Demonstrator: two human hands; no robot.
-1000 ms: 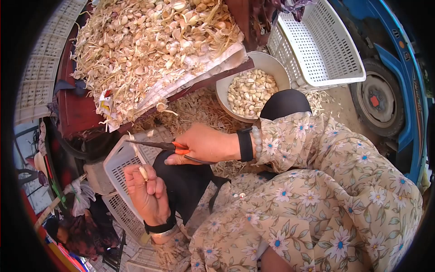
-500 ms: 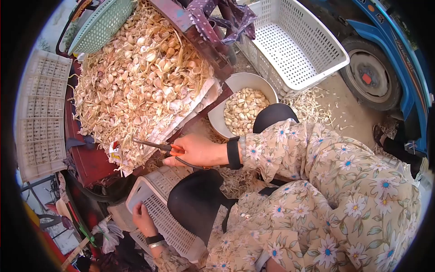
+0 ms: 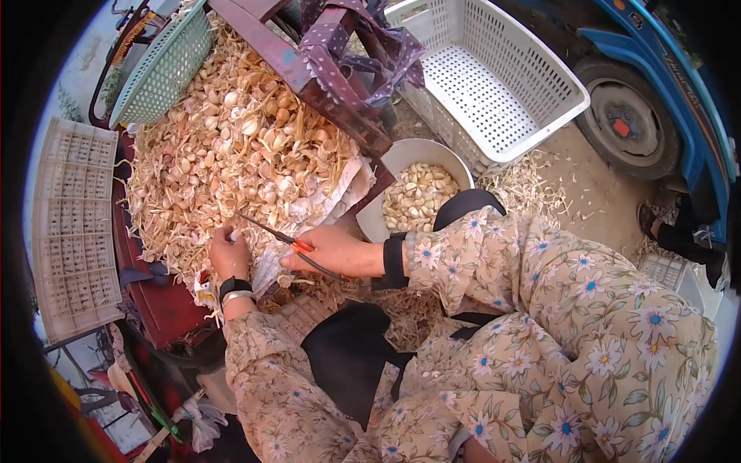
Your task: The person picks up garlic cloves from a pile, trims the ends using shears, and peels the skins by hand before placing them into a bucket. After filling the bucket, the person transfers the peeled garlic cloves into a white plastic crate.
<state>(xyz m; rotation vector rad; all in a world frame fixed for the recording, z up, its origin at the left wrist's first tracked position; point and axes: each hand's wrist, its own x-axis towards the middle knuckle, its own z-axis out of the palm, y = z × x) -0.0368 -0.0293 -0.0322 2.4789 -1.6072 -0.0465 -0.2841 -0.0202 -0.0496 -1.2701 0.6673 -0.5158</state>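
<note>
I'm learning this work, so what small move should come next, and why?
Probably pinch one piece from the garlic pile with the left hand: it is at the pile's edge, while the right hand holds the scissors close by.

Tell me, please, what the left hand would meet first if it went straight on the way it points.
Most likely the garlic: the left hand points into the heap, fingertips at its near edge, though depth leaves contact unclear.

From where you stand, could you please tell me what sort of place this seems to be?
Probably an outdoor garlic-processing spot, perhaps a yard or roadside: a large garlic heap, a pale bowl of loose cloves, and a blue vehicle standing close by.
</note>
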